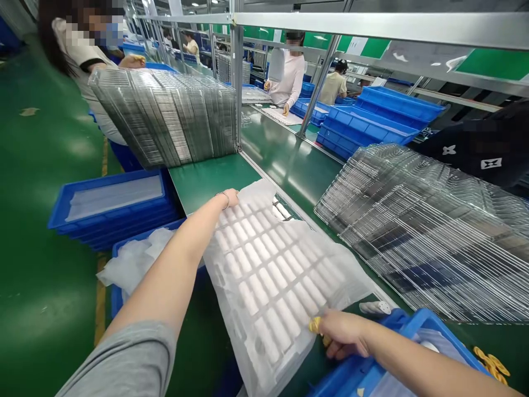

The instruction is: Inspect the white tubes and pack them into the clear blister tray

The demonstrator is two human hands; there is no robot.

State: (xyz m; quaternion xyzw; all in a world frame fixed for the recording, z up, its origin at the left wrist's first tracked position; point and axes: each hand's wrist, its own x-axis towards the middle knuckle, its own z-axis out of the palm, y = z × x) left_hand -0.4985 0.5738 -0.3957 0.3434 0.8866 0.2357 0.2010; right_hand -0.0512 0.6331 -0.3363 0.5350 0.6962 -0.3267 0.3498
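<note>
A thin, see-through white sheet lies over a tray of white, tube-like pieces set in rows. A few of the pieces show bare past the sheet's far right edge. At the far left corner, my left hand is closed on the sheet's edge; its fingertips are partly hidden. My right hand, with yellow finger cots, is at the near right edge. Its fingers are curled, and a yellow-tipped finger touches the sheet there. A loose white cylinder with a holed end lies just beyond my right hand.
Blue bins stand at the near right, beside yellow finger cots. Stacked clear trays rise at right and far left. Left are stacked blue bins and crumpled white sheets. A metal post rises ahead; co-workers sit beyond.
</note>
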